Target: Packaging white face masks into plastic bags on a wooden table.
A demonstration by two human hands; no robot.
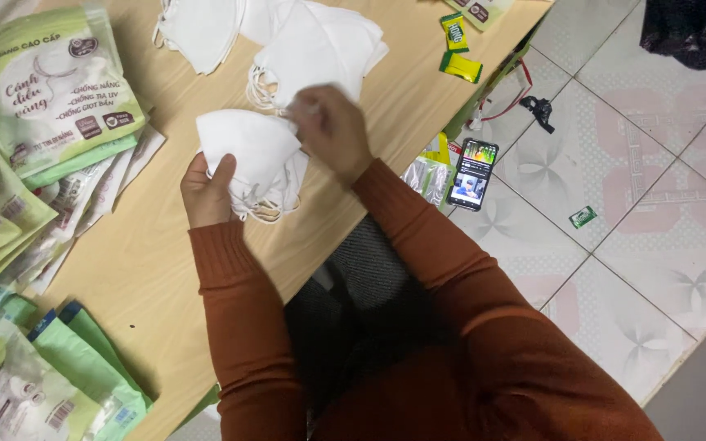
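Observation:
My left hand (206,192) grips a small stack of folded white face masks (247,155) over the light wooden table (157,278). My right hand (332,131) is above the stack's right end, blurred, with its fingers pinched on the top mask or its ear loop. More loose white masks (312,45) lie in a pile just beyond the hands, with another bunch (198,24) at the far edge. Both arms wear rust-orange sleeves.
Green and white printed mask pouches (51,82) are stacked along the left side and near corner (42,384). Two small yellow-green packets (459,49) lie at the table's right edge. On the tiled floor to the right lies a phone (471,173) with a lit screen.

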